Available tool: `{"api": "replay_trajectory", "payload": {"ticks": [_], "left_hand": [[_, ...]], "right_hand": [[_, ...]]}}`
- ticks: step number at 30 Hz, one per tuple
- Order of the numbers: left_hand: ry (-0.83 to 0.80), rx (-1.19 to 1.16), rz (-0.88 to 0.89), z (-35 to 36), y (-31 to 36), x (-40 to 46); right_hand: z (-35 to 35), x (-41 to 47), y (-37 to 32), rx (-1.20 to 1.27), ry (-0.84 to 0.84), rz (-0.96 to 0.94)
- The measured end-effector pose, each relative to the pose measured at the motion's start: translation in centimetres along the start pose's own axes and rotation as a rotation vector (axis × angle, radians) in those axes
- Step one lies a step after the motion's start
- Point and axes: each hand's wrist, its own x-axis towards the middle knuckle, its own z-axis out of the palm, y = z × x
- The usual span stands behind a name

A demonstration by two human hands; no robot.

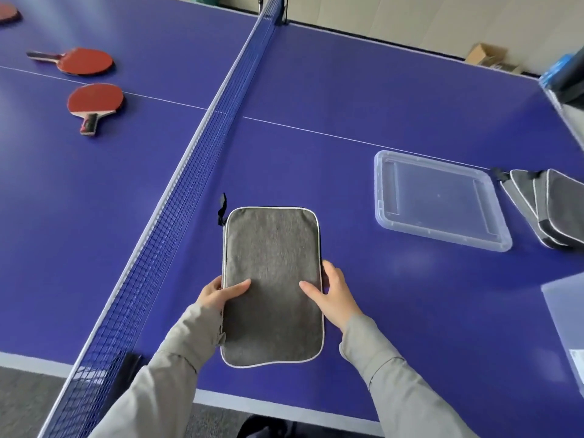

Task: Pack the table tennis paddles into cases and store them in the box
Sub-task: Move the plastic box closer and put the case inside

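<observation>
A grey fabric paddle case point(272, 267) with a light trim and a black zipper pull is held over the blue table, just right of the net. My left hand point(221, 294) grips its left edge, thumb on top. My right hand point(331, 294) grips its right edge, thumb on top too. Two red paddles lie beyond the net at the left: one point(82, 61) farther away, one point(94, 101) nearer with its handle toward me. A third red paddle point(9, 12) shows at the top left corner. Several more grey cases point(550, 207) are stacked at the right edge.
A clear plastic lid point(441, 200) lies flat on the table to the right of the case. A translucent box point(567, 314) is partly visible at the right edge. The net point(189, 172) runs diagonally across the table. A blue-topped bin point(565, 77) stands at the far right.
</observation>
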Motion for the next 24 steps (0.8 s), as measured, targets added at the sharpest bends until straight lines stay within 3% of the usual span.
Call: {"api": "replay_trajectory", "payload": {"ticks": [3,6,10,15,24], "left_hand": [[0.013,-0.124,0.011,2.8,0.2,-0.5],[-0.033,-0.168,-0.086,6.0,-0.1,-1.5],[-0.159,-0.284,-0.121,10.3,-1.1,-2.9],[-0.226,-0.368,-0.098,15.4,-3.1,-5.3],[-0.355,-0.117,-0.046,21.8,-7.3,-8.6]], "right_hand": [[-2.3,-1.9,0.2,0.189,0.185,0.012],[-3.6,-4.7,1.6,0.527,0.381,0.115],[-4.2,-7.0,2.3,0.952,0.298,0.125],[-7.4,-8.6,2.4,1.01,0.429,0.082],[-18.8,-15.1,7.9,1.092,0.525,-0.001]]}}
